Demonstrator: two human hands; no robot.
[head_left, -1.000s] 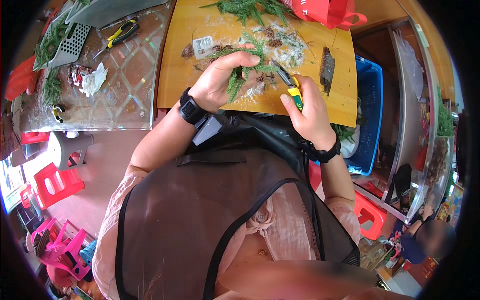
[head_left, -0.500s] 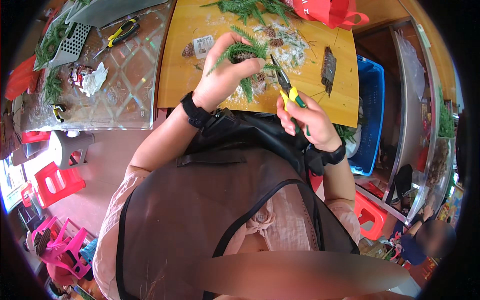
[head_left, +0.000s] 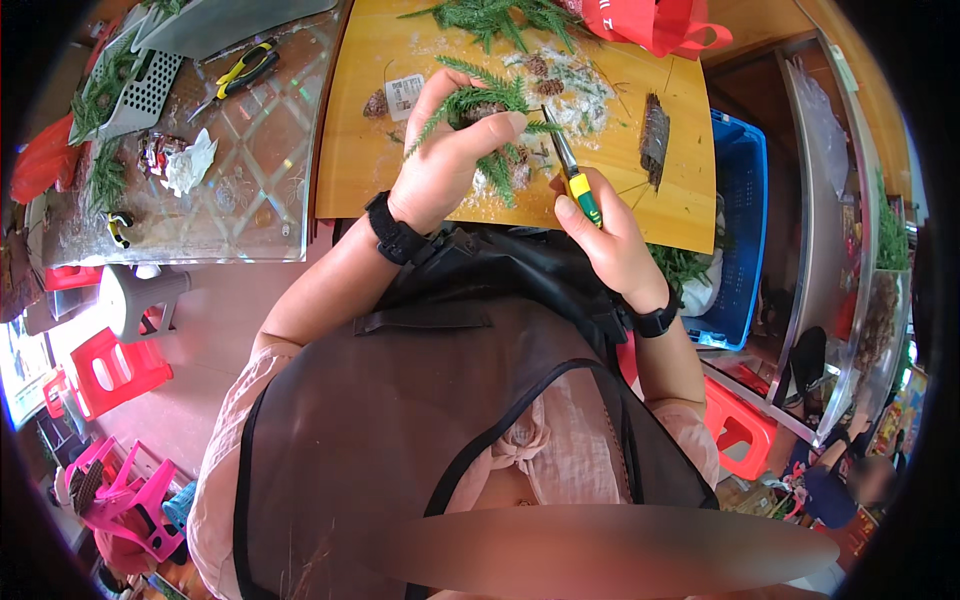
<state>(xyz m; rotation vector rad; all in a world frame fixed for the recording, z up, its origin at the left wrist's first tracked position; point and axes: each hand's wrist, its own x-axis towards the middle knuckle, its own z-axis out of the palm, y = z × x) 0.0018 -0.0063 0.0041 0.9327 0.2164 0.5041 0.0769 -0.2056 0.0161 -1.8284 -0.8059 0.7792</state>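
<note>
In the head view, the main risk seems to be at the tip of the pliers (head_left: 580,187): it points at the sprig (head_left: 510,95) close by the left thumb (head_left: 505,126), so a slip could nip skin or snap a green frond. Too tight a pinch might crush the cone (head_left: 482,110) among the needles, while too loose a one could let it twist or drop onto the table (head_left: 350,180). The sprig lies within the curl of the left hand (head_left: 435,160), the cone between thumb and bent fingers, with fronds sticking out above, rightward past the thumb and down below it. Those fingers are closed on sprig and cone together. The right hand (head_left: 615,245) is wrapped round the pliers' handles, well below the tip; whether the jaws bite on anything there, I cannot tell.
</note>
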